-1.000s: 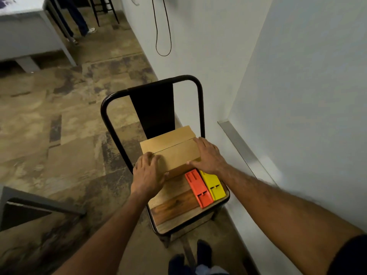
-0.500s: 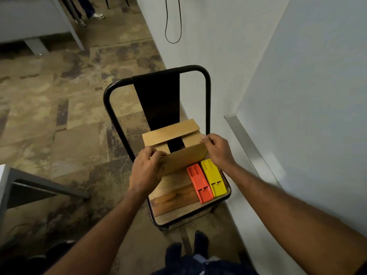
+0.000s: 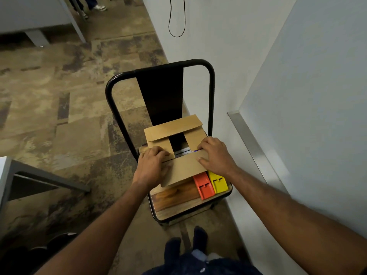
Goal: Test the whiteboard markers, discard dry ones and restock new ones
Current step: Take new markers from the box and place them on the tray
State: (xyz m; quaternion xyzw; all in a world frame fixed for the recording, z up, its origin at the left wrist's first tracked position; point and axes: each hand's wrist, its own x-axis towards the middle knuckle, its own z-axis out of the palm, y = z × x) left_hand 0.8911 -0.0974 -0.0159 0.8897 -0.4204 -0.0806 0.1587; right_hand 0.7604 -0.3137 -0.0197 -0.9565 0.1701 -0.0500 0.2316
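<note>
Left hand (image 3: 152,167) and right hand (image 3: 215,155) palm-down, fingers curled

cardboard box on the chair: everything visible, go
Plain brown cardboard box, at the back of the wooden chair seat, top open: far flap raised, side flaps folded in, near flap bent toward the camera. In the gap pale items show, unidentifiable. The left hand and right hand grip its near edge.

An office: carpet tiles (image 3: 59,100), a grey desk (image 3: 33,14).
</note>
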